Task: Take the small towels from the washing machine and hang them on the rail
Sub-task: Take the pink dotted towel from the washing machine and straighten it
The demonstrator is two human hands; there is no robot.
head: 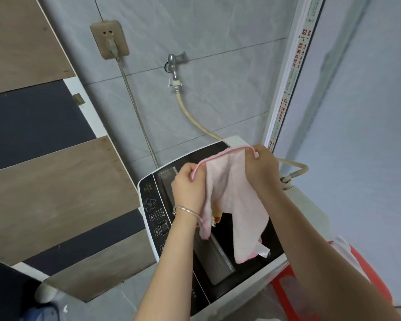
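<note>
A small pale pink towel (235, 200) with a darker pink hem hangs stretched between both hands above the top-loading washing machine (156, 205). My left hand (189, 188), with a silver bangle on the wrist, pinches the left end of the top hem. At the right end, my right hand (261, 166) grips the other corner. The towel's lower corners dangle over the machine's dark open top. A bit of yellow cloth (217, 213) peeks out behind the towel. No rail is in view.
A tap (175, 63) on the grey tiled wall feeds a beige hose (195, 121) down to the machine. A plugged wall socket (109, 39) sits to the left. A white window frame (287, 84) stands right, a red plastic stool (294, 290) lower right.
</note>
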